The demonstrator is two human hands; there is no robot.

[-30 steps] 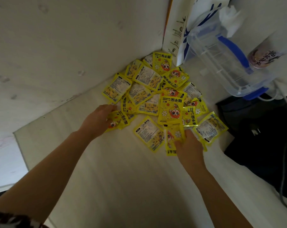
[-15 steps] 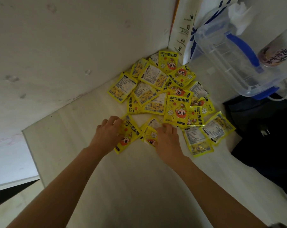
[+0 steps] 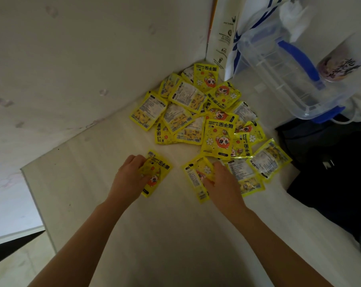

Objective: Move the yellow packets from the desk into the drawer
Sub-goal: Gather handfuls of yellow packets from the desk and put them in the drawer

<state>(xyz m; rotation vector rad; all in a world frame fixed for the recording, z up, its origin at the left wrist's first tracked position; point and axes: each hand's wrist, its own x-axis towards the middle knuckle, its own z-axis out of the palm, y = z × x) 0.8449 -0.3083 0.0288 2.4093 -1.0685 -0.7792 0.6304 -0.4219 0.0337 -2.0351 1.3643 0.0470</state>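
Left hand: the left hand [image 3: 128, 179] lay on the desk [image 3: 154, 235], fingers curled over a hand-warmer packet [image 3: 158, 172] that sat apart from the heap, on the near-left side; it appeared to be gripping it by the left edge.
Right hand: the right hand [image 3: 222, 184] covered two overlapping packets [image 3: 193, 177] just near of the heap, thumb and fingers bent around them; I judged it a grip, though the hand hid the contact.
Heap: the main pile of yellow packets [image 3: 198, 112] sat in the far corner of the desk against the wall [image 3: 72, 59], some face up with the cartoon print, others showing the label side.
Stragglers: a few more packets [image 3: 266, 160] lay just right of the right hand, touching the heap's near edge.
Surroundings: a clear plastic container with a blue handle [image 3: 289, 79] stood far right, a paper bag [image 3: 221, 38] leaned in the corner beside it, and a dark bag [image 3: 331, 172] rested right of the packets.
Drawer: not in sight anywhere in this view.
Step in hand: picking up, I judged; each hand held its catch, nearly the whole heap not yet moved.
Next move: lifting both handfuls clear without dragging neighbours, then carrying them off the near edge to wherever the drawer stood.
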